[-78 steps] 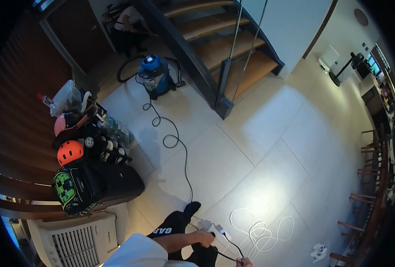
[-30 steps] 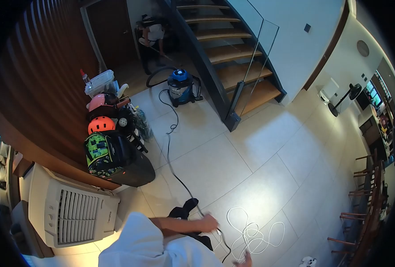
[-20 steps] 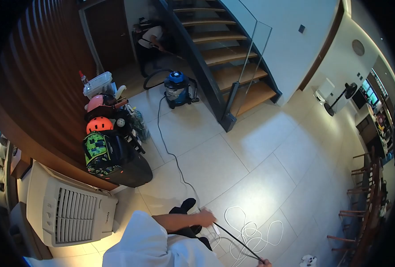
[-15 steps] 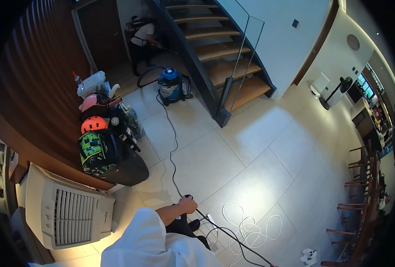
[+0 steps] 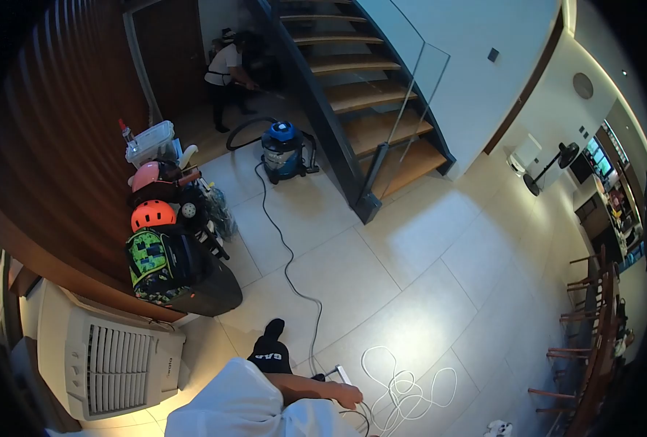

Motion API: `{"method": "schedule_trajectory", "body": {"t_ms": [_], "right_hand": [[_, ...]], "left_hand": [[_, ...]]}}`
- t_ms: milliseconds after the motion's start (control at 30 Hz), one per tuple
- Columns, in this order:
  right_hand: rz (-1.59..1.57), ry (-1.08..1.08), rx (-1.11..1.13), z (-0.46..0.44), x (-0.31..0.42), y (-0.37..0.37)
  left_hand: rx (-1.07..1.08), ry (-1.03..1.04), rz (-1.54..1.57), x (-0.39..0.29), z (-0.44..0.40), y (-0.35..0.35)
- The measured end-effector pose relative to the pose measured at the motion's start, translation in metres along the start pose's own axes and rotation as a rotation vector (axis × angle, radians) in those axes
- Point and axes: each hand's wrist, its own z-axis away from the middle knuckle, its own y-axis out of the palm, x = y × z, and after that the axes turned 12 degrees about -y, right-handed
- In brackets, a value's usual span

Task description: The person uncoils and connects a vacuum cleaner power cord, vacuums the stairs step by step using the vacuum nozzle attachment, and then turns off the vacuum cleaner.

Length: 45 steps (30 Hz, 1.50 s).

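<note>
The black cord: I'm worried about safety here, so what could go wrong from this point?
First, the black cord lies slack across the floor, passing near the foot, so someone might trip. Second, the white cord lies in loose loops close to the left hand; the cords could tangle.

A thin black cord lies slack in gentle bends across the pale tiled floor, running from the blue-topped vacuum down to the forearm that hides part of it, with dark loops curving beside the left hand.
</note>
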Motion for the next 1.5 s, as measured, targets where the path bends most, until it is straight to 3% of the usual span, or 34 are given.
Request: {"method": "schedule_trajectory", "body": {"t_ms": [33, 100, 133, 233, 367, 467, 567, 633, 800, 1000, 1067, 1133, 1233, 1333, 1500], "right_hand": [[0.044, 0.005, 0.033, -0.012, 0.013, 0.026], [0.098, 0.018, 0.089, -0.036, 0.038, 0.069], [0.113, 0.022, 0.103, -0.047, 0.050, 0.088], [0.154, 0.047, 0.134, -0.079, 0.090, 0.150], [0.164, 0.108, 0.111, -0.105, 0.139, 0.226], [0.097, 0.169, 0.131, -0.136, 0.158, 0.272], [-0.082, 0.279, 0.236, -0.177, 0.175, 0.311], [0.149, -0.055, 0.203, -0.165, 0.208, 0.368], [0.231, -0.211, 0.519, -0.193, 0.279, 0.454], [0.621, -0.037, 0.397, -0.248, 0.359, 0.565], [0.623, -0.007, 0.397, -0.273, 0.381, 0.602], [0.682, 0.068, 0.400, -0.312, 0.416, 0.655], [0.608, 0.003, 0.487, -0.362, 0.468, 0.726], [0.862, -0.163, 0.586, -0.393, 0.564, 0.830], [0.806, -0.445, 0.581, -0.471, 0.682, 1.013]], "left_hand": [[-0.101, 0.009, 0.067, 0.023, 0.024, -0.008], [-0.111, -0.345, 0.114, 0.061, 0.089, -0.046], [-0.256, -0.373, 0.006, 0.115, 0.098, -0.033], [-0.291, -0.773, 0.012, 0.191, 0.196, -0.073], [-0.274, -1.046, 0.378, 0.269, 0.302, -0.105], [-0.452, -1.149, 0.460, 0.297, 0.354, -0.116], [-0.496, -1.092, 0.443, 0.339, 0.371, -0.134], [-0.465, -1.129, 0.521, 0.360, 0.376, -0.153], [-0.700, -1.153, 0.761, 0.400, 0.381, -0.205], [-0.654, -1.136, 0.765, 0.478, 0.397, -0.228], [-0.643, -1.174, 0.805, 0.490, 0.409, -0.233], [-0.649, -1.208, 0.835, 0.505, 0.416, -0.258], [-0.546, -1.385, 0.971, 0.534, 0.435, -0.318], [-0.899, -1.526, 0.977, 0.550, 0.480, -0.421], [-0.970, -1.578, 0.949, 0.621, 0.530, -0.521]]}}
